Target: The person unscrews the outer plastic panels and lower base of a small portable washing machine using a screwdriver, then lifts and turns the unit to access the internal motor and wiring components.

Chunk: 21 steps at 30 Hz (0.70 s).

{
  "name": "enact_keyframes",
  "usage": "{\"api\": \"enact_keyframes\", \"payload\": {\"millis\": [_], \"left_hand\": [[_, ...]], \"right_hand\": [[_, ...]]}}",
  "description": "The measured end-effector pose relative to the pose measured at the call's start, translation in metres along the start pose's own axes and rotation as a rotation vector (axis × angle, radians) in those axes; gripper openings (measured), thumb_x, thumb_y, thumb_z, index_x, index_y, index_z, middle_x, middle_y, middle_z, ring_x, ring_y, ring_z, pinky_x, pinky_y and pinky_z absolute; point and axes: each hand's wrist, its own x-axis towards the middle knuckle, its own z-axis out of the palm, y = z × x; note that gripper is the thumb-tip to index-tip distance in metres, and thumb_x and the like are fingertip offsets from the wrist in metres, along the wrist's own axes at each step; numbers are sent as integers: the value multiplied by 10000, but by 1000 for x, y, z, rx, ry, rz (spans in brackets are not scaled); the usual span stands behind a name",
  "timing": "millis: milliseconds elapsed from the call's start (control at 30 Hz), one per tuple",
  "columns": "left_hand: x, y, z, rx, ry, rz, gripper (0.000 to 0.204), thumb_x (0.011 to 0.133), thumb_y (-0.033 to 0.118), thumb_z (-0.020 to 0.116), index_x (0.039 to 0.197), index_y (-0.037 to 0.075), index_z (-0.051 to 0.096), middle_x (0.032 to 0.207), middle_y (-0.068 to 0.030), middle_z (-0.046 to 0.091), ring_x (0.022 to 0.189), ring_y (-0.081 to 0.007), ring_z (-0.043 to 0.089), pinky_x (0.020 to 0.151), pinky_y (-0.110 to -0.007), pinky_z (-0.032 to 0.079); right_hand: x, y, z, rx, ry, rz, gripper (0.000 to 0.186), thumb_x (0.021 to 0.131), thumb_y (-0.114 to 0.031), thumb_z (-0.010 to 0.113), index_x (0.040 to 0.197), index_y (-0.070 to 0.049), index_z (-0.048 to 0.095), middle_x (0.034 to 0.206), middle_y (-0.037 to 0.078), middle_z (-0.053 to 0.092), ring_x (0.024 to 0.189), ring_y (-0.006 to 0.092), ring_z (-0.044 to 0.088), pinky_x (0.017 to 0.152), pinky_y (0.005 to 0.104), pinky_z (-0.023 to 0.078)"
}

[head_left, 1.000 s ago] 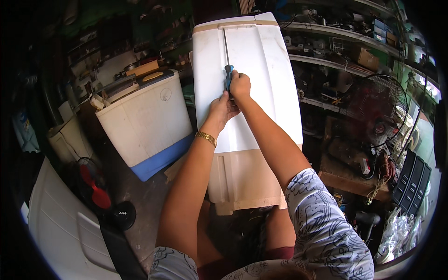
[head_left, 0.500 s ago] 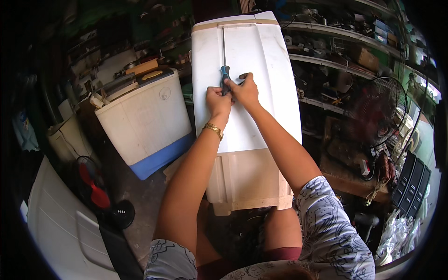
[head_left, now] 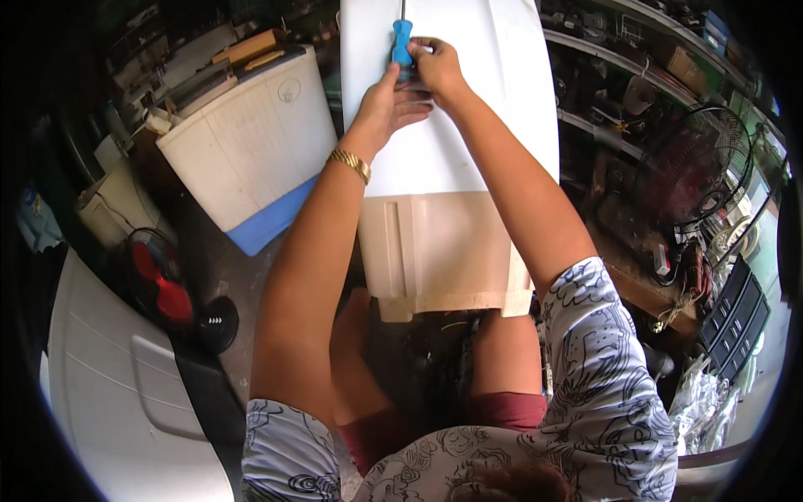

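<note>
A long-shafted screwdriver (head_left: 401, 52) with a blue handle lies lengthwise over the white panel of an appliance cabinet (head_left: 456, 155), its shaft pointing away from me. The tip is out of view. My right hand (head_left: 440, 69) grips the handle from the right, fingers closed round it. Below and left of it, my left hand (head_left: 386, 107) has its thumb against the butt of the handle, while its other fingers stretch out apart toward the right. A gold watch or bracelet (head_left: 350, 164) circles my left wrist. The cabinet's beige base (head_left: 452, 247) is toward me, over my legs.
To the left stands a white tub unit with a blue bottom (head_left: 242, 159), things piled on top. A red-and-black object (head_left: 167, 289) and a white panel (head_left: 117, 385) lie nearer. Right are cluttered shelves (head_left: 619, 63), a fan (head_left: 694, 167) and a black ribbed tray (head_left: 736, 318).
Both hands and the screwdriver sit higher in the picture, as does the cabinet. The left hand's fingers have gone from curled by the handle to stretched out.
</note>
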Motion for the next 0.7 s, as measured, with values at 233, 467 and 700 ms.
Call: {"api": "enact_keyframes", "payload": {"millis": [233, 467, 700], "left_hand": [[20, -7, 19, 287, 352, 185, 155, 853, 88, 625, 794, -50, 591, 674, -156, 639, 541, -269, 637, 564, -367, 559], [31, -25, 9, 748, 365, 603, 210, 893, 176, 567, 982, -12, 540, 875, -126, 622, 692, -191, 643, 603, -286, 546], [0, -8, 13, 375, 208, 360, 228, 895, 122, 596, 1089, 8, 562, 839, -60, 572, 579, -132, 602, 570, -243, 537]], "right_hand": [[-4, 0, 0, -459, 153, -152, 694, 769, -469, 716, 1145, 77, 511, 901, 206, 646, 820, 250, 648, 727, 333, 517], [-8, -13, 1, -386, 187, -64, 566, 799, -388, 707, 1100, 49, 510, 882, 186, 641, 801, 260, 643, 715, 353, 517], [-2, -11, -1, 623, -34, 346, 336, 982, -290, 411, 1089, 13, 511, 823, 88, 545, 600, 179, 489, 540, 339, 475]]}}
